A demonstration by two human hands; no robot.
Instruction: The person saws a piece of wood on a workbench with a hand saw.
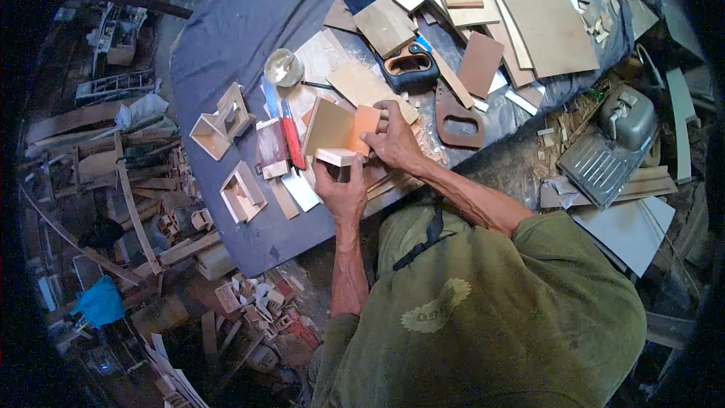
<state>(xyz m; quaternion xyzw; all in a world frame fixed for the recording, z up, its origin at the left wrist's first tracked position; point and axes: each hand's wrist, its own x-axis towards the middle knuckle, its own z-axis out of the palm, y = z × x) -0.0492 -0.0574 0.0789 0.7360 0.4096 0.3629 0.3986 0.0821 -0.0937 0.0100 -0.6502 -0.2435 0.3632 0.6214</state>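
Observation:
Both hands are on a small wooden assembly [329, 127] above the table's front edge. My left hand [343, 193] grips its lower block, fingers wrapped on the pale piece. My right hand [393, 136] pinches an orange-lit flat piece [363, 127] at the assembly's right side. Just left lie a red-handled tool [291, 136] and a brown-topped block [273, 148]. A round tin [283, 68] stands behind them. Two small wooden box-like pieces, one [223, 122] above the other [243, 193], sit farther left.
Behind my right hand lie a black-handled saw [408, 65] and a brown saw handle [458, 122]. Boards and sheets [540, 15] are stacked at the back right. A metal sink [612, 143] is on the right, beyond the table [204, 53]. Wood scraps [264, 306] cover the floor.

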